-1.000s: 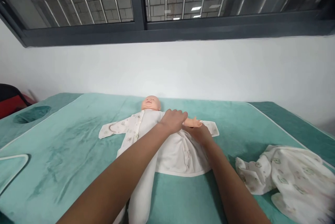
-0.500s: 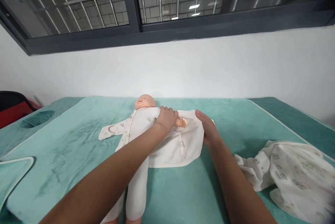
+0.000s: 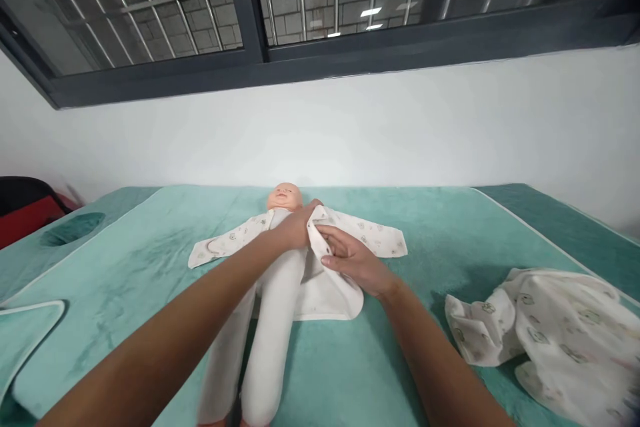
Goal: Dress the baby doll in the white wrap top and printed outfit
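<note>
A baby doll (image 3: pixel 285 196) in white leggings lies on its back with its head toward the wall. Its printed white baby shirt (image 3: pixel 373 232) is spread out, one sleeve reaching to each side. At the doll's chest, my left hand (image 3: pixel 299 224) goes in behind the raised front edge of the shirt, so most of its fingers are hidden. My right hand (image 3: pixel 353 259) pinches that same edge between thumb and fingers. The shirt's lower panel falls to the mat below my right hand. The doll's arm on that side does not show.
The doll lies on a green plush mat (image 3: pixel 440 227) over a massage-type table, which has a face hole (image 3: pixel 73 229) at left. A crumpled printed baby garment (image 3: pixel 565 340) lies at right. Behind are a white wall (image 3: pixel 350 127), a barred window and a red-black item (image 3: pixel 30 210).
My right hand has moved left and brought the shirt's front edge over toward the doll's chest. The doll's hand, visible before, is now covered, and the right-side sleeve now shows extended.
</note>
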`<state>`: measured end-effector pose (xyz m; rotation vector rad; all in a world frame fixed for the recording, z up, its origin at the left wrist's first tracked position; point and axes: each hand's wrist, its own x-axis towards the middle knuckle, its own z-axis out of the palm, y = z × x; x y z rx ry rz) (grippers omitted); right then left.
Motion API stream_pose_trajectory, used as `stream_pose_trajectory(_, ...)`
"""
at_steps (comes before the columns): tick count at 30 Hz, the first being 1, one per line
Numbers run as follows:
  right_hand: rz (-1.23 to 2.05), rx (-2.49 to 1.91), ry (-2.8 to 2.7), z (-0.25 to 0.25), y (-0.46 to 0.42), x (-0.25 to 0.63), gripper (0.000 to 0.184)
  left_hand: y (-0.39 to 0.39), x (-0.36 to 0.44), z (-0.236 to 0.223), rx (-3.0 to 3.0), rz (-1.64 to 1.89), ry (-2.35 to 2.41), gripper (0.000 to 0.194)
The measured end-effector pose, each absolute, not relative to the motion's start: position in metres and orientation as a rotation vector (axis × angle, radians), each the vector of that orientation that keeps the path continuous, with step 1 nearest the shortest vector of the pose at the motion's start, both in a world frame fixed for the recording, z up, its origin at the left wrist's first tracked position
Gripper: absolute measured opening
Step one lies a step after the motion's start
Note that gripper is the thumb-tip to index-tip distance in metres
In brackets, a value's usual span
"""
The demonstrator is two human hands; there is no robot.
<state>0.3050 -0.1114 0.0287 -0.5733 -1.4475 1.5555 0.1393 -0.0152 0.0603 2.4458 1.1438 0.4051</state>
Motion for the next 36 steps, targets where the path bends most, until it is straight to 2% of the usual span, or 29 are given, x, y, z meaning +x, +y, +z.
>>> stream_pose_trajectory(4, 1.585, -0.495, -1.683, 0.030, -0.124, 0.289, 0.059, -0.010, 0.103, 0.077, 2.584, 0.406, 1.270, 0.016)
stream_pose_trajectory(9, 1.590, -0.477, -1.866, 0.033, -0.135, 0.272, 0.057, -0.022, 0.085, 0.083, 2.554, 0.547, 1.555, 0.035)
stream_pose_trajectory(11, 1.563, -0.561, -1.904, 0.033, -0.135, 0.273, 0.057, -0.033, 0.087, 0.084, 2.539, 0.495, 1.550, 0.034)
stream_pose_trajectory(14, 1.410, -0.683, -1.996, 0.034, -0.134, 0.274, 0.057, -0.051, 0.095, 0.087, 2.631, 0.293, 1.524, 0.048)
stream_pose_trajectory(15, 1.340, -0.698, -2.036, 0.034, -0.134, 0.274, 0.057, -0.056, 0.098, 0.088, 2.673, 0.236, 1.542, 0.046)
stream_pose_trajectory(17, 1.232, -0.682, -2.107, 0.035, -0.135, 0.272, 0.058, -0.061, 0.104, 0.088, 2.723, 0.202, 1.612, 0.028)
stream_pose_trajectory(19, 1.202, -0.635, -2.134, 0.035, -0.137, 0.268, 0.056, -0.059, 0.106, 0.088, 2.703, 0.262, 1.706, 0.014)
stream_pose_trajectory(23, 1.132, -0.637, -1.990, 0.033, -0.139, 0.260, 0.038, -0.042, 0.096, 0.085, 2.578, 0.470, 1.948, 0.020)
stream_pose_trajectory(27, 0.874, -0.904, -1.727, 0.024, -0.134, 0.257, 0.025, -0.028, 0.078, 0.077, 2.447, 0.617, 2.117, 0.019)
stream_pose_trajectory(30, 0.793, -1.029, -1.765, 0.020, -0.130, 0.257, 0.011, -0.032, 0.065, 0.068, 2.429, 0.700, 2.127, 0.022)
stream_pose_trajectory(33, 0.929, -1.099, -1.865, 0.021, -0.130, 0.259, 0.011, -0.049, 0.050, 0.056, 2.359, 0.972, 2.057, 0.024)
stream_pose_trajectory(36, 1.165, -1.073, -1.979, 0.023, -0.131, 0.264, 0.022, -0.076, 0.029, 0.038, 2.079, 1.154, 2.005, 0.018)
